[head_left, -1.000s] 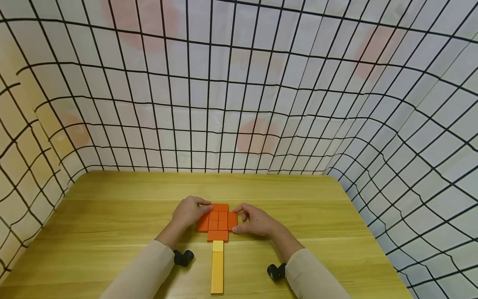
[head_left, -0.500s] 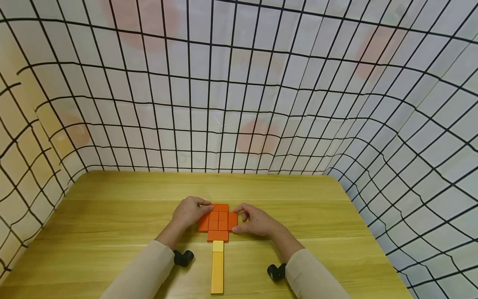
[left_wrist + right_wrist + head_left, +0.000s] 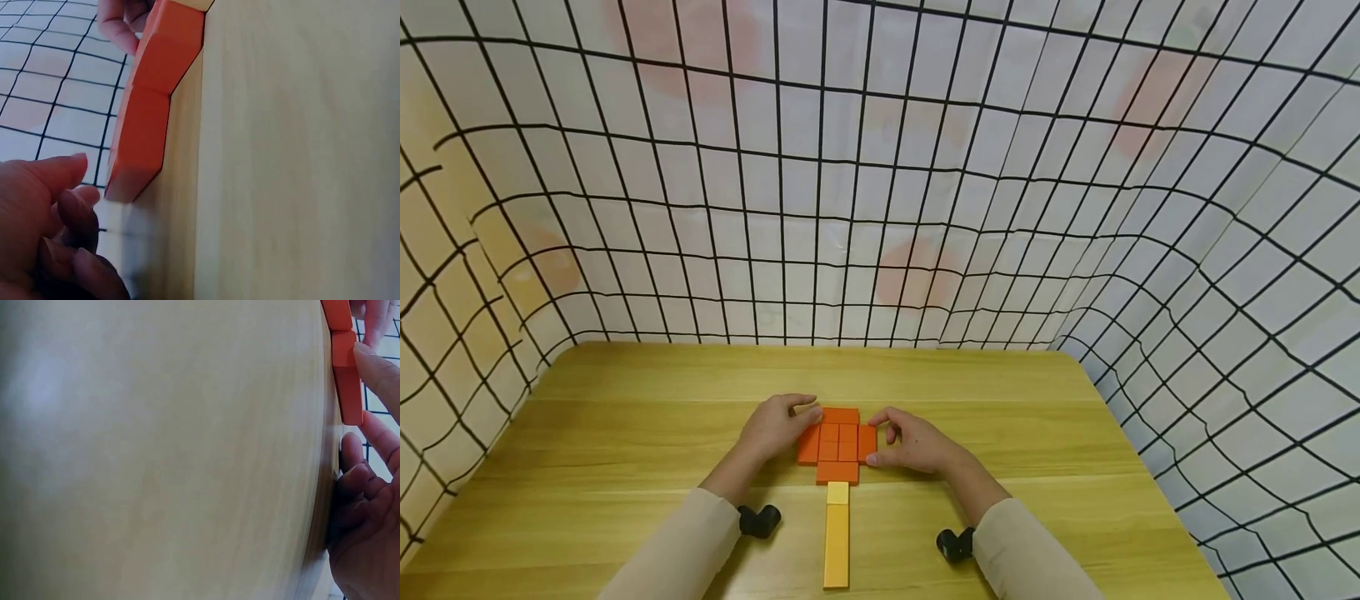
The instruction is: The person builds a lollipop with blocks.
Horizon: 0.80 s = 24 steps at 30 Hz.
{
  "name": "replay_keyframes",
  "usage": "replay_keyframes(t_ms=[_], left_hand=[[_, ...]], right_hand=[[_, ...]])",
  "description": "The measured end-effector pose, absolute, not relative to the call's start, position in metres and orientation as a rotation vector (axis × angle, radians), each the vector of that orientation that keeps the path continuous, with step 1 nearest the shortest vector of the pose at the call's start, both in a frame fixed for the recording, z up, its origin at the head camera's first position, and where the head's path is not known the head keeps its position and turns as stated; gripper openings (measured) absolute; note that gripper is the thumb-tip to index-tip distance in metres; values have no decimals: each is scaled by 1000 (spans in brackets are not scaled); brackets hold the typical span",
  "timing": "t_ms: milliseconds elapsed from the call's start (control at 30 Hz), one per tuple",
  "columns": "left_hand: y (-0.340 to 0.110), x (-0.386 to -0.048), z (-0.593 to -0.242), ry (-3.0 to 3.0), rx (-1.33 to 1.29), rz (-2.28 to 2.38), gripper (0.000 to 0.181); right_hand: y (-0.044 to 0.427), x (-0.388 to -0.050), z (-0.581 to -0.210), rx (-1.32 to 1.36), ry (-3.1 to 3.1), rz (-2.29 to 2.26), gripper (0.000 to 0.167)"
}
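Observation:
Several flat orange blocks (image 3: 837, 472) lie edge to edge on the wooden table, with small ones in the middle and larger ones around them. My left hand (image 3: 775, 429) is beside the upper left corner of this group; the left wrist view shows a gap between its fingers and the nearest orange block (image 3: 140, 134). On the group's right side, my right hand (image 3: 917, 443) pinches the right-hand orange block (image 3: 867, 443) between thumb and index finger at its two ends. In the right wrist view the thumb (image 3: 375, 369) touches one end of it.
Below the orange group stand a small pale yellow block (image 3: 838, 494) and a long yellow block (image 3: 837, 548) in line. A white cloth with black grid lines (image 3: 850, 208) rises behind the wooden table (image 3: 625, 467) and along its sides.
My left hand has drawn back slightly to the left, away from the orange blocks. The right hand and all the blocks stay in place.

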<state>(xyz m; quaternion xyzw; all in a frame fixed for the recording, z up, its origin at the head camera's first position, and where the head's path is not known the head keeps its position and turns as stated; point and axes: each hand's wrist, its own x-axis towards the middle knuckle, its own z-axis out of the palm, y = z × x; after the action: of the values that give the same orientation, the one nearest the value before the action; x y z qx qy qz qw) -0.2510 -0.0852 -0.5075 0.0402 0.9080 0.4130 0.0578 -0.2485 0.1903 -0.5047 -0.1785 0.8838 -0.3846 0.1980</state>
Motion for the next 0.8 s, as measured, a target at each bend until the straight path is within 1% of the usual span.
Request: replay_keyframes(t_ms=[167, 367, 600, 800], left_hand=[[-102, -242, -508, 2710, 184, 1239, 41], [-115, -230, -502, 2554, 248, 1301, 51], [-116, -226, -499, 2551, 236, 1294, 47], [-115, -227, -500, 2561, 223, 1285, 47]], right_hand=[[191, -248, -505, -502, 2464, -1081, 51], [191, -248, -504, -510, 2464, -1083, 52], [190, -247, -505, -511, 2469, -1077, 52], [190, -246, -503, -493, 2470, -1077, 51]])
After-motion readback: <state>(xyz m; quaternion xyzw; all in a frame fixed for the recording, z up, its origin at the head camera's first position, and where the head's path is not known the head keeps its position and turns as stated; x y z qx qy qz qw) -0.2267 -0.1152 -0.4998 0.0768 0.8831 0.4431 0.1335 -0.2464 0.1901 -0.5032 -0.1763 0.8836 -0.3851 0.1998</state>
